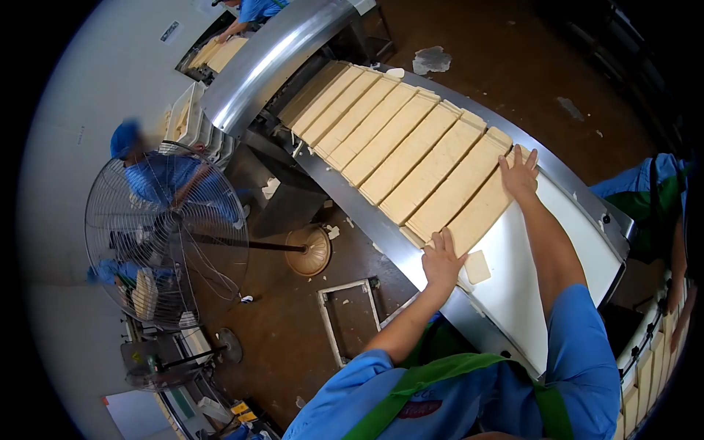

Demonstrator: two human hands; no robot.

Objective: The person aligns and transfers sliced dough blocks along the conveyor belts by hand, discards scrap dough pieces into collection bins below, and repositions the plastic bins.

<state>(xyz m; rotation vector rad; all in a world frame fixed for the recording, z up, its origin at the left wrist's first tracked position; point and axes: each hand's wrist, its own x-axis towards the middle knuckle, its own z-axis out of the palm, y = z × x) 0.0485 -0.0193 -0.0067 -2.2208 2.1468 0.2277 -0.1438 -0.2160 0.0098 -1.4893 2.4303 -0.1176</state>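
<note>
Several long, pale cream dough-like strips [414,150] lie side by side in rows on the conveyor. The nearest strip [480,207] lies between my two hands. My left hand [441,264] rests at its near left end, fingers stretched out and touching it. At the far right end, my right hand [519,176] lies with its fingers spread over the strip's edge. A small loose pale piece [477,267] sits on the white belt [513,271] beside my left hand. The undersides of both hands are hidden.
A curved metal hood [275,62] covers the conveyor's far end. Metal rails [565,172] edge the belt. To the left stand a large caged fan [167,227] and a floor frame [350,319]. Co-workers [158,172] are at the left, top and right. Scraps litter the brown floor.
</note>
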